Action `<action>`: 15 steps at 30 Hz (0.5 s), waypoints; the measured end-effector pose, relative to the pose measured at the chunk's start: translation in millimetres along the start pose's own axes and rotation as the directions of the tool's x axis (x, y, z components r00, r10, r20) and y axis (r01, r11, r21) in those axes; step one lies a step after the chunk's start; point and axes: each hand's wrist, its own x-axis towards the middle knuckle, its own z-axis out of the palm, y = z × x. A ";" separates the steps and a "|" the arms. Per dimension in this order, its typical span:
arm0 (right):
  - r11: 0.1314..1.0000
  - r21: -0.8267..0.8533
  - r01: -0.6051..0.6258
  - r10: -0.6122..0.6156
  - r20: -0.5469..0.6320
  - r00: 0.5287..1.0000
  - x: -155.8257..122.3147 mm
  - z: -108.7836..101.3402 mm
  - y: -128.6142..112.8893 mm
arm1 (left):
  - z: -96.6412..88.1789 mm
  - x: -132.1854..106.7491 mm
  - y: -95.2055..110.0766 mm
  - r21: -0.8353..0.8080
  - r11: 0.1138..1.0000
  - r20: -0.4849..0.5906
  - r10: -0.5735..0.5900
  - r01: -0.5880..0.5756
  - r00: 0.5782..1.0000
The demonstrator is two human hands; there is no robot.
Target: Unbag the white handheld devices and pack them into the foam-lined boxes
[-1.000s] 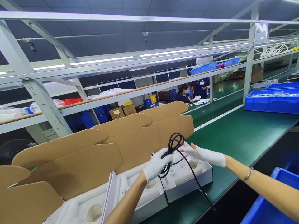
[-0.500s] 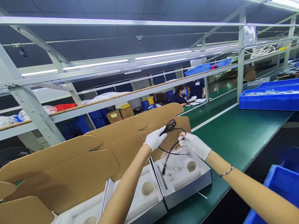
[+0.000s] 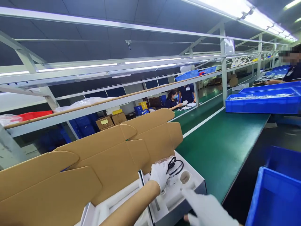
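Observation:
My left hand (image 3: 160,176), in a white glove, is closed on a coiled black cable (image 3: 175,166). The coil lies low over the white insert of an open box (image 3: 181,204) at the right end of the row. Plastic wrapping and a round perforated opening show beside it. In front of that box is my right hand (image 3: 209,205), gloved in white and blurred by motion. Its fingers are apart and nothing shows in them. A second open box (image 3: 117,204) with a white insert lies to the left, partly hidden by my left forearm.
Raised brown cardboard flaps (image 3: 113,153) stand behind the boxes. A green conveyor belt (image 3: 218,138) runs to the right, bearing a blue bin (image 3: 261,105) of bagged parts. Another blue bin (image 3: 275,194) sits at lower right. Co-workers are across the line and at far right.
My left hand has lowered the black cable into the right-hand box. My right hand has let go of the cable and moved down toward me. The view has turned to the right.

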 end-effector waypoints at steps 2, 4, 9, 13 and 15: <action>0.985 -0.149 -0.084 0.089 0.025 0.996 -4.0 17.7 -10.2 | 6.6 2.7 5.7 0.059 0.998 -0.043 -0.004 0.006 0.999; 0.975 -0.173 -0.141 0.136 -0.042 0.990 6.3 22.7 -10.6 | 10.3 10.1 5.0 0.097 0.995 -0.092 -0.007 0.016 0.996; 0.987 -0.114 -0.116 0.101 -0.128 0.987 95.8 7.8 7.3 | -10.0 41.9 -16.3 0.182 0.982 -0.214 -0.013 0.053 0.977; 0.986 -0.097 -0.137 0.123 -0.142 0.982 212.7 2.5 10.4 | -26.2 22.5 -25.0 0.197 0.978 -0.320 0.124 -0.062 0.939; 0.987 -0.085 -0.139 0.124 -0.162 0.979 263.9 1.4 7.2 | -18.2 -18.8 -18.8 0.102 0.980 -0.366 0.194 -0.168 0.910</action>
